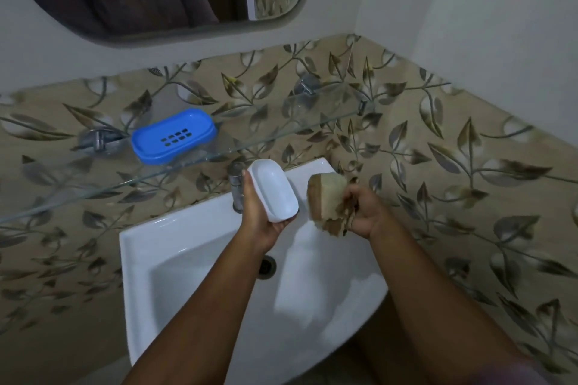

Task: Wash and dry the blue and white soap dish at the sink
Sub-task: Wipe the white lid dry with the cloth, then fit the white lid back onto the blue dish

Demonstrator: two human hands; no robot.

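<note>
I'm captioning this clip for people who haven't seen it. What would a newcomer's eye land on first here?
First the bright blue tray with drain slots, lying on the glass shelf above the sink. Next the two hands over the basin: the left hand holds the white dish by the tap, and the right hand grips a worn tan sponge beside it.

We see dim, even indoor light with soft shadows. The sink (194, 247) shows pale sheen toward 5 o'clock. Edges bow with wide-angle distortion, and focus smears slightly at 6 o'clock.
</note>
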